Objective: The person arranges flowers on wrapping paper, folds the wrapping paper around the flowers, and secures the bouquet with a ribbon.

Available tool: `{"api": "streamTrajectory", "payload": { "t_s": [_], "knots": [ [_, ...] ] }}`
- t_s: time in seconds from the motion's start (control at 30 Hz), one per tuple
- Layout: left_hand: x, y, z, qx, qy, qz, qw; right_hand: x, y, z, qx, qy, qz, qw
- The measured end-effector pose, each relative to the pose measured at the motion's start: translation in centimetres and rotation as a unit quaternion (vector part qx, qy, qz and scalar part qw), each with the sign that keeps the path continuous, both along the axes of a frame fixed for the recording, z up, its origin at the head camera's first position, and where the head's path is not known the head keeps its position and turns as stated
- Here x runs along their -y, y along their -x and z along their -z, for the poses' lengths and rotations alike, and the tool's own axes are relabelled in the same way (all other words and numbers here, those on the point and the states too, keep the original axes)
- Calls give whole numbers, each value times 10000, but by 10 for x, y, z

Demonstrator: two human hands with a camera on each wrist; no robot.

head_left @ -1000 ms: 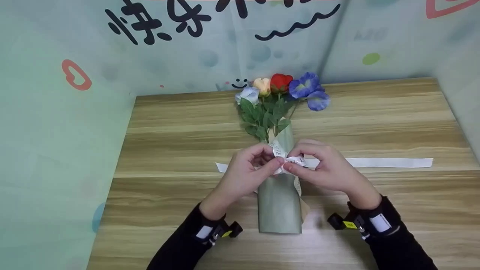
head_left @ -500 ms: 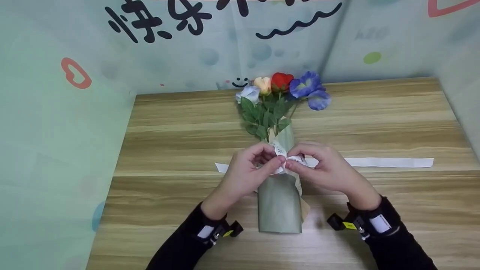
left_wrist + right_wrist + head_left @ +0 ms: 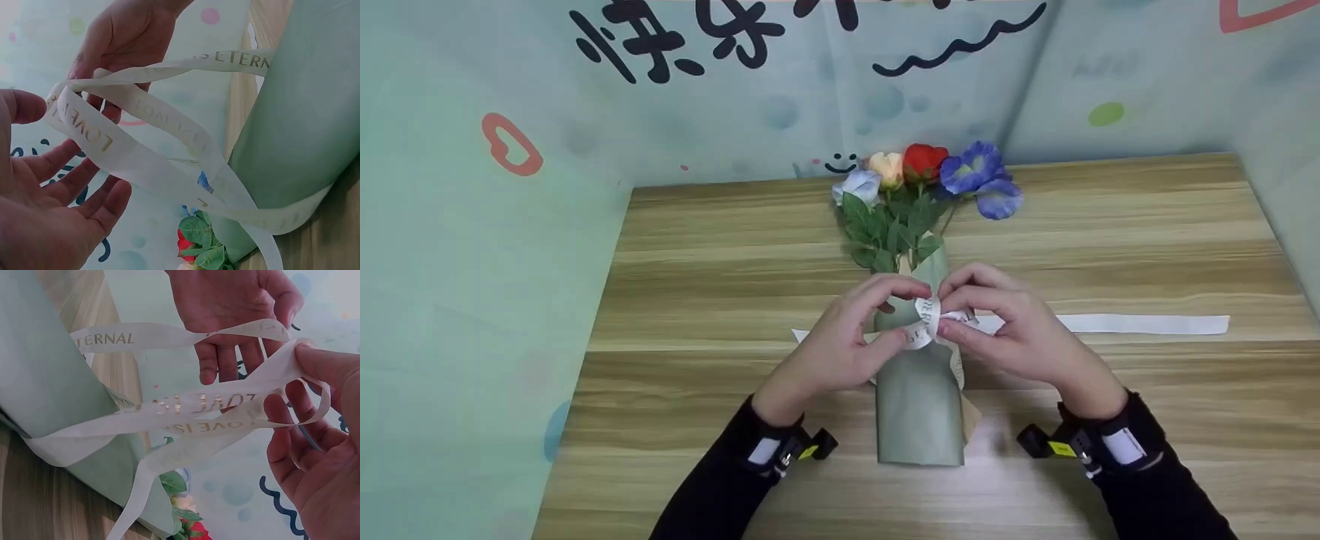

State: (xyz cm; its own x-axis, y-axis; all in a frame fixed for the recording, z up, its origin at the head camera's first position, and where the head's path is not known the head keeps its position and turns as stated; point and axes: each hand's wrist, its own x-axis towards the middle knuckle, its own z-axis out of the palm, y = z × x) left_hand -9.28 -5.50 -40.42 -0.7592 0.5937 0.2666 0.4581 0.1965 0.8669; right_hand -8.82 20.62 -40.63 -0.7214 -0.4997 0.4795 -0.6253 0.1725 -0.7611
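A bouquet wrapped in green paper lies on the table, its red flower, peach flower and blue-purple flowers pointing away from me. White ribbon with gold lettering goes around the wrap and rises in loops above it. My right hand pinches the looped ribbon between thumb and fingers; the right wrist view shows this ribbon at the thumb tip. My left hand is beside the loop, thumb and fingers spread apart. In the left wrist view, the left hand's fingers lie loose near the ribbon.
A flat white strip lies across the wood-grain table, sticking out on both sides of the bouquet. A printed pale green backdrop stands behind the table and along its sides.
My left hand has let go of the ribbon and spread its fingers, shifting slightly left. The right hand still pinches, its fingers raised a little. A ribbon loop now shows between the hands.
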Motion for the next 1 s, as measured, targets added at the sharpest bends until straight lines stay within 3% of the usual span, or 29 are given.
{"api": "streamTrajectory", "payload": {
  "t_s": [0.1, 0.17, 0.27, 0.33, 0.43, 0.53, 0.6, 0.73, 1.0],
  "knots": [
    [0, 0, 0, 2, 164, 13, 9999, -1, 1, 0, -9, -51, 104, 9999],
    [0, -1, 0, -87, 220, -143, 9996, -1, 2, 0, -19, -97, 157, 9998],
    [-1, -3, 0, -445, 68, -582, 9973, -2, 3, 0, -72, -167, 213, 9996],
    [-1, -5, -2, -757, -80, -702, 9946, -2, 3, 1, -114, -217, 261, 9994],
    [-2, -11, -5, -1242, 95, -258, 9919, -2, 4, 2, -140, -327, 352, 9987],
    [-4, -14, -8, -1556, 900, 459, 9826, -3, 4, 4, 22, -423, 387, 9984],
    [-5, -14, -8, -1602, 1494, 690, 9733, -3, 3, 4, 217, -484, 349, 9980],
    [-3, -11, -8, -1500, 2177, 647, 9623, -2, 1, 5, 587, -606, 292, 9960],
    [3, -9, -11, -1673, 2436, 105, 9553, 0, 0, 5, 555, -555, 502, 9956]
  ]
}}
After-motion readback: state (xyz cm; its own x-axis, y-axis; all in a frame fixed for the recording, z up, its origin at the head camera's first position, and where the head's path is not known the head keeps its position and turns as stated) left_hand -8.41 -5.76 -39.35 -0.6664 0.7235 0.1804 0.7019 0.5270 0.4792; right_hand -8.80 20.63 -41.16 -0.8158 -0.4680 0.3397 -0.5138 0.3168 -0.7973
